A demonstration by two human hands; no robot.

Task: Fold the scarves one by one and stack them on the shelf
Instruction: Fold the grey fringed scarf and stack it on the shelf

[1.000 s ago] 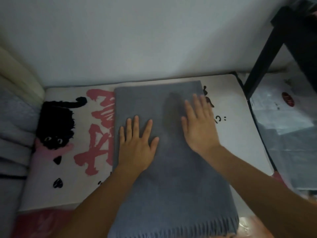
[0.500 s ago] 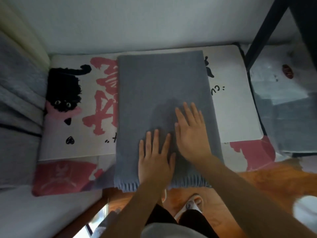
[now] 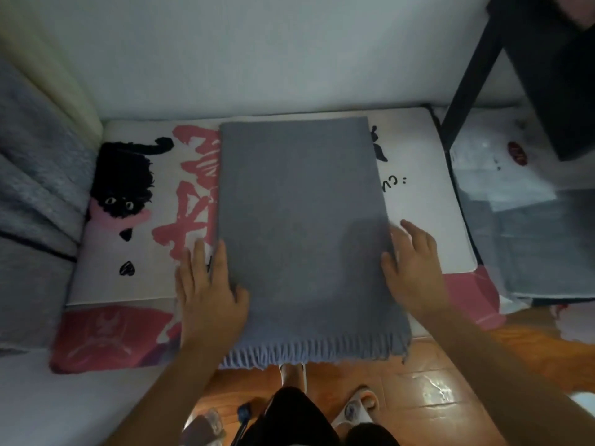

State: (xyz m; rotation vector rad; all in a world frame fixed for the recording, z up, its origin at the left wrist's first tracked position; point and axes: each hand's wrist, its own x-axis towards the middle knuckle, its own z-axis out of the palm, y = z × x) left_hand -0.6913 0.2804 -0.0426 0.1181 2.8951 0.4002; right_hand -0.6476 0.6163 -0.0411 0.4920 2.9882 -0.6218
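Observation:
A grey scarf (image 3: 299, 220) lies flat and folded lengthwise on a printed cushion (image 3: 428, 220), its fringe hanging over the near edge. My left hand (image 3: 209, 288) lies at the scarf's left edge near the fringe end, fingers spread on the cushion and thumb on the fabric. At the right edge my right hand (image 3: 415, 268) rests with relaxed fingers, thumb touching the cloth. Neither hand grips the scarf. A black shelf frame (image 3: 470, 75) stands at the upper right.
The cushion shows a black cat (image 3: 124, 178) and pink lettering. A grey blanket (image 3: 29, 194) is heaped at the left. Plastic-wrapped items (image 3: 528, 220) lie at the right under the shelf. Below are wooden floor (image 3: 434, 375), my legs and slippers.
Both hands slid down the scarf's middle toward the fringe, then apart to its left and right edges. The camera has tilted down, showing the floor and my feet.

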